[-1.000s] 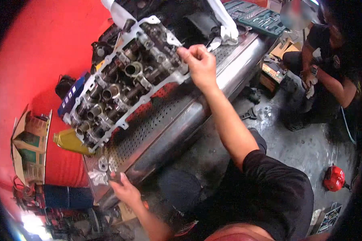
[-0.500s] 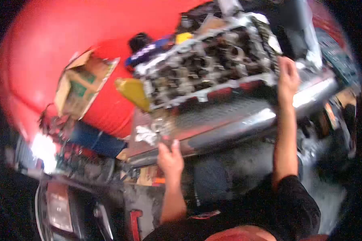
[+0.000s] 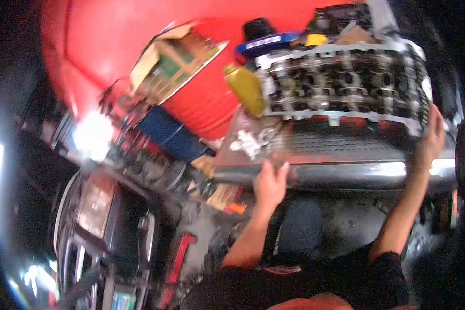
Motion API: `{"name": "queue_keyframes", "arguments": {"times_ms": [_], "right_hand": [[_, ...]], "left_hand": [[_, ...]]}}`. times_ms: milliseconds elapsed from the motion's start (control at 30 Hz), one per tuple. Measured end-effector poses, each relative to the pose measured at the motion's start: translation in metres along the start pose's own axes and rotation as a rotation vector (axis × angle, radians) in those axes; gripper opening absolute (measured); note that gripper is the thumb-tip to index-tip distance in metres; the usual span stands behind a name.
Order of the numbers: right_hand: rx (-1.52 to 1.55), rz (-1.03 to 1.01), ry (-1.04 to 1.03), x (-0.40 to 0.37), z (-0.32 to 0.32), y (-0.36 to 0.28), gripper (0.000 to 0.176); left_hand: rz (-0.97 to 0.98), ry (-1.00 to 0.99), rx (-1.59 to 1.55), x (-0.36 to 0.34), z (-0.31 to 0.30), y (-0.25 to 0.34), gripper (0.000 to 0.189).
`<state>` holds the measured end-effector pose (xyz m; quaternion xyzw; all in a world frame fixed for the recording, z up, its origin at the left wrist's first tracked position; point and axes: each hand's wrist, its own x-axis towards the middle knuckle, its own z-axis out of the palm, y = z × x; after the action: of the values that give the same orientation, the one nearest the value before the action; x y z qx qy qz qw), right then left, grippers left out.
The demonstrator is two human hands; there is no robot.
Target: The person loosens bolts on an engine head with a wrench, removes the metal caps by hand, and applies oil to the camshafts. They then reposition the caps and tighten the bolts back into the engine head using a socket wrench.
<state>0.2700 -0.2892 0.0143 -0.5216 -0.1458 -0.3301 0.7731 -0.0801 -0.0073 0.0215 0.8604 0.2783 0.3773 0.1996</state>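
Note:
A cylinder head (image 3: 346, 82) with exposed valve gear lies lengthwise on a metal bench (image 3: 341, 174) with a rounded, shiny front edge. My right hand (image 3: 430, 137) reaches to its right end, fingers stretched upward along that end. At the bench's front edge is my left hand (image 3: 270, 186), thumb and forefinger apart, with nothing visible between them. Just beyond it sit a crumpled white rag (image 3: 246, 144) and a small ring-shaped metal part (image 3: 266, 135). A yellow-green bottle (image 3: 245, 89) leans by the cylinder head's left end.
Behind the bench is a large red surface (image 3: 108, 31). An open cardboard box (image 3: 175, 67) and a blue container (image 3: 168, 132) are to the left. A blue item (image 3: 267, 42) lies behind the cylinder head. A vehicle front with a headlight (image 3: 96, 204) stands lower left.
The view has swung left, so the bench and cylinder head appear farther right and more level. My right hand's fingers now overlap the cylinder head's end; my left hand stays by the front edge.

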Motion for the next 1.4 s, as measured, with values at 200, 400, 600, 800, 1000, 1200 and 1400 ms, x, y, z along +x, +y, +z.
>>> {"name": "queue_keyframes", "arguments": {"times_ms": [200, 400, 600, 800, 1000, 1200, 1400], "right_hand": [[-0.104, 0.019, -0.198, 0.006, -0.022, -0.009, 0.036], [-0.297, 0.039, -0.111, 0.014, -0.023, 0.039, 0.051], [-0.247, -0.063, -0.118, 0.006, -0.018, 0.030, 0.052], [-0.294, -0.142, -0.145, 0.018, -0.016, 0.046, 0.047], [-0.294, -0.219, -0.181, 0.028, 0.018, 0.027, 0.042], [-0.309, -0.206, -0.151, 0.030, 0.010, 0.019, 0.037], [-0.230, -0.229, -0.177, 0.038, -0.005, 0.017, 0.032]], "left_hand": [[-0.064, -0.005, -0.006, -0.003, -0.006, 0.010, 0.042], [-0.032, 0.022, -0.017, -0.002, -0.003, -0.011, 0.045], [-0.057, 0.003, 0.072, -0.004, -0.003, -0.009, 0.044], [-0.086, 0.005, 0.175, 0.001, 0.004, 0.004, 0.047], [-0.169, -0.030, 0.135, 0.003, 0.011, 0.004, 0.058], [-0.132, 0.008, 0.135, 0.002, 0.015, 0.001, 0.049], [-0.075, 0.011, 0.156, 0.002, 0.020, -0.007, 0.051]]}}
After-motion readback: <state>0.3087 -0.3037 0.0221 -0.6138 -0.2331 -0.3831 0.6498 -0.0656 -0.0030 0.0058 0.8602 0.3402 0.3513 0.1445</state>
